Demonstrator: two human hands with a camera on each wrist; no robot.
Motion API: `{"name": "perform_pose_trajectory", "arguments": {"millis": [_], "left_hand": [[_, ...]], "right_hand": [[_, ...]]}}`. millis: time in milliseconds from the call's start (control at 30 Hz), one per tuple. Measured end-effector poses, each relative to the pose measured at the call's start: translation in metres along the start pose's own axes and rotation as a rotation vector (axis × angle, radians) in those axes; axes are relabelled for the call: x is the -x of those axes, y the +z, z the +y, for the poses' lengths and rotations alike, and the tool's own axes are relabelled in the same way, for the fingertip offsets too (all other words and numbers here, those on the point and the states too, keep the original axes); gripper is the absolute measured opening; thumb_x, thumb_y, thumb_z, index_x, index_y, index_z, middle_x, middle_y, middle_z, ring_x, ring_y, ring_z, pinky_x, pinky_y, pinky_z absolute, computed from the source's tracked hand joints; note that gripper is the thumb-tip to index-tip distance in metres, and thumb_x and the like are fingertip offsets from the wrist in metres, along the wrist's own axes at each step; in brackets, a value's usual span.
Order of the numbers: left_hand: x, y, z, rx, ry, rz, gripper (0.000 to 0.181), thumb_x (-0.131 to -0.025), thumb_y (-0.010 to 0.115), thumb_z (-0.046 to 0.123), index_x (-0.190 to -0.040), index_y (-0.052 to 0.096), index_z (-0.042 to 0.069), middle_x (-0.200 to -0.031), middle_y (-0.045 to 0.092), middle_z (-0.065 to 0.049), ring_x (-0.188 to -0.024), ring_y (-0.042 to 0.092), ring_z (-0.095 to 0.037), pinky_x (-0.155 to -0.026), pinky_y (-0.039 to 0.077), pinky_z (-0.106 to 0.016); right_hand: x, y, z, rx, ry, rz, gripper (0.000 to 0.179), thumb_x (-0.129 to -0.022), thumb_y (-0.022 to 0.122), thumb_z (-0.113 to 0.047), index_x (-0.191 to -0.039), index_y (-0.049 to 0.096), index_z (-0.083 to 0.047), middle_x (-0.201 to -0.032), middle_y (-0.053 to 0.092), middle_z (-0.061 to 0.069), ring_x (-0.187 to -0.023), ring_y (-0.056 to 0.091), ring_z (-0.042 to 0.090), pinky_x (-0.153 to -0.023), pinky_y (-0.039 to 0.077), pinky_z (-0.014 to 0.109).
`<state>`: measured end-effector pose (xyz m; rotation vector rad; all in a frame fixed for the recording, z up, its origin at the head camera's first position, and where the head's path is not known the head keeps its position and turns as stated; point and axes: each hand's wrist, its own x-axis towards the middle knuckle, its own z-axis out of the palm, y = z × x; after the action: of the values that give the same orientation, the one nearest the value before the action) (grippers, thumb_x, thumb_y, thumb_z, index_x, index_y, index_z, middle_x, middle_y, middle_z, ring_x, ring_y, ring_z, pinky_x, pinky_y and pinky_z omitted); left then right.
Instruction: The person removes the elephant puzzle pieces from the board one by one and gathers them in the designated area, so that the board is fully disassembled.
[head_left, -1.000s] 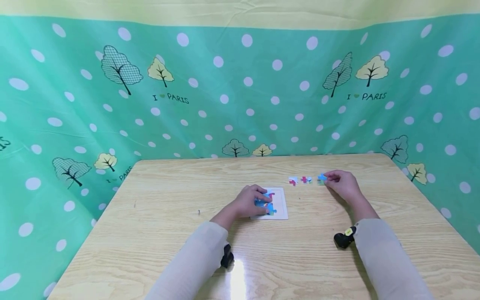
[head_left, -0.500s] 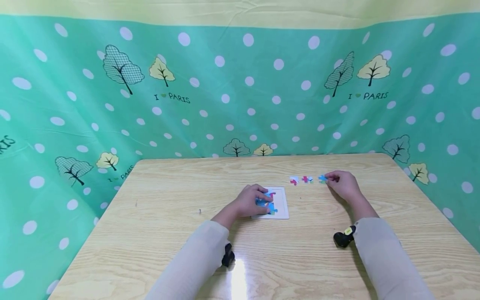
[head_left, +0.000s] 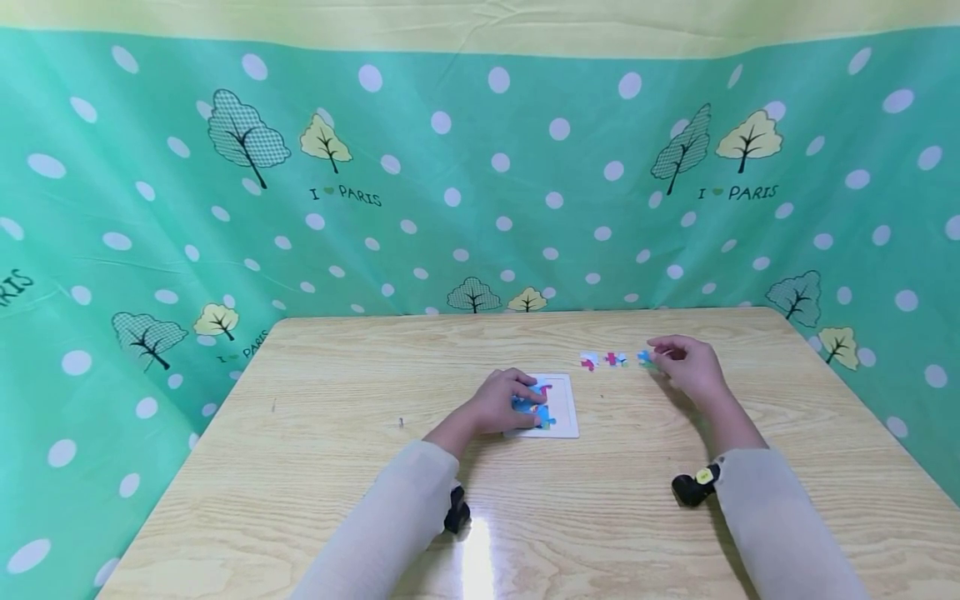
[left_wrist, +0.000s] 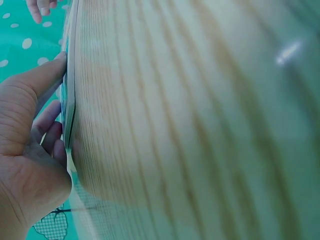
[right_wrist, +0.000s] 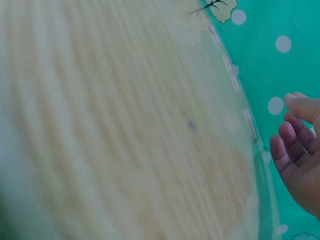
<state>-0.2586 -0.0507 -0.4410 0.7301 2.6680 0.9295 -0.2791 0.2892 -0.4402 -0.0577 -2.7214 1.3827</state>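
My left hand (head_left: 498, 402) rests over the left part of a white-framed jigsaw puzzle tray (head_left: 567, 408), its thumb and fingers spread on joined blue pieces (head_left: 541, 412). In the left wrist view the tray (left_wrist: 71, 80) shows edge-on beside the thumb. My right hand (head_left: 690, 367) hovers over a blue-green puzzle piece (head_left: 644, 357) at the right end of a short row. The right wrist view shows the hand (right_wrist: 302, 145) raised apart from that piece (right_wrist: 250, 125), thumb and fingers loosely bent, with nothing visible between them.
Left of the blue-green piece lie a pink-and-white puzzle piece (head_left: 588, 361) and a pink-and-blue one (head_left: 615, 359). A small scrap (head_left: 401, 422) sits on the wooden table (head_left: 322, 467) at left. A green dotted curtain (head_left: 480, 167) hangs behind the table's far edge.
My right hand has lifted a little from the blue-green piece, which stays on the table turned or shifted only slightly. My left hand stays on the tray.
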Motion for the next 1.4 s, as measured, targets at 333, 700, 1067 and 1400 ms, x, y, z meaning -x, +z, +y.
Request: {"name": "perform_pose_trajectory", "arguments": {"millis": [333,700,1067,1400], "left_hand": [[-0.001,0.001,-0.001,0.004,-0.007,0.004,0.029,-0.084,0.079,0.026,-0.112,0.075,0.022,-0.137,0.052,0.003,-0.125,0.041,-0.02,-0.104,0.037,-0.035],[0.0,0.001,-0.001,0.009,-0.006,0.007,0.029,-0.084,0.079,0.026,-0.113,0.075,0.022,-0.136,0.052,0.003,-0.123,0.042,-0.02,-0.102,0.038,-0.034],[0.002,0.0,0.0,0.001,-0.002,0.007,0.029,-0.084,0.079,0.025,-0.112,0.075,0.021,-0.136,0.053,0.002,-0.123,0.042,-0.021,-0.102,0.038,-0.034],[0.002,0.0,0.0,-0.019,0.002,0.016,0.029,-0.084,0.079,0.026,-0.112,0.075,0.022,-0.136,0.054,0.003,-0.124,0.042,-0.021,-0.103,0.038,-0.034]], "right_hand": [[0.006,0.002,-0.013,-0.064,-0.015,-0.013,0.036,-0.097,0.062,-0.023,-0.129,0.061,-0.004,-0.118,0.059,0.015,-0.103,0.052,0.024,-0.076,0.048,0.02],[0.015,0.007,-0.023,-0.08,-0.082,-0.034,0.04,-0.096,0.064,-0.024,-0.128,0.06,-0.001,-0.116,0.061,0.017,-0.102,0.054,0.025,-0.079,0.049,0.02],[0.024,0.02,-0.04,-0.103,-0.142,-0.036,0.032,-0.094,0.066,-0.015,-0.121,0.062,0.002,-0.107,0.062,0.017,-0.091,0.056,0.02,-0.073,0.05,0.018],[0.032,0.036,-0.057,-0.109,-0.177,-0.037,0.028,-0.092,0.069,-0.016,-0.115,0.067,0.0,-0.101,0.064,0.014,-0.087,0.055,0.024,-0.07,0.049,0.022]]}}
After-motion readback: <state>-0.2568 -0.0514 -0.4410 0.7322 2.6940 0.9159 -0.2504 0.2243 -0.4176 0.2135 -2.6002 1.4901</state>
